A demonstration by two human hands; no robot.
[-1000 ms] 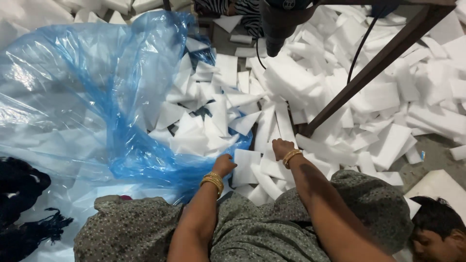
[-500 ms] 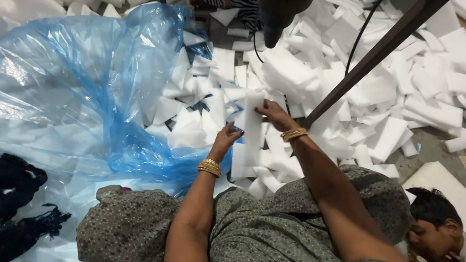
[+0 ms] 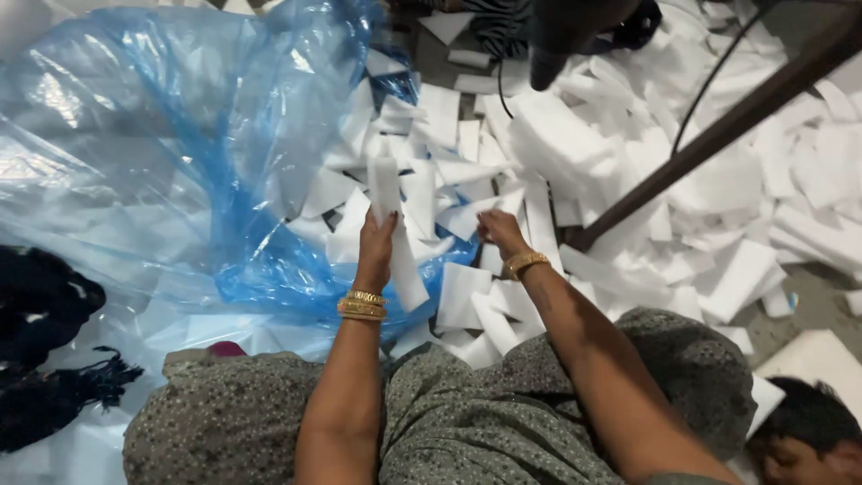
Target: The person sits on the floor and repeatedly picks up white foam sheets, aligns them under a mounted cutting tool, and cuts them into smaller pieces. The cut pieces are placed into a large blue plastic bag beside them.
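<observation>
My left hand (image 3: 374, 248) grips a long white foam strip (image 3: 386, 184), held upright over the edge of a big blue plastic bag (image 3: 171, 144). The strip's lower end hangs past my wrist toward my lap. My right hand (image 3: 498, 231) reaches into the pile of white foam offcuts (image 3: 503, 180) just to the right, its fingers curled on a white foam piece there. Both wrists wear gold bangles.
White foam scraps (image 3: 736, 260) cover the floor ahead and to the right. A dark slanted metal bar (image 3: 718, 135) crosses at upper right, with a black cable beside it. Dark cloth (image 3: 45, 341) lies at left. Another person's head (image 3: 808, 431) shows at lower right.
My left hand has taken the long foam strip and moved left toward the blue bag. My right hand let go of it and dropped back down to the pile.
</observation>
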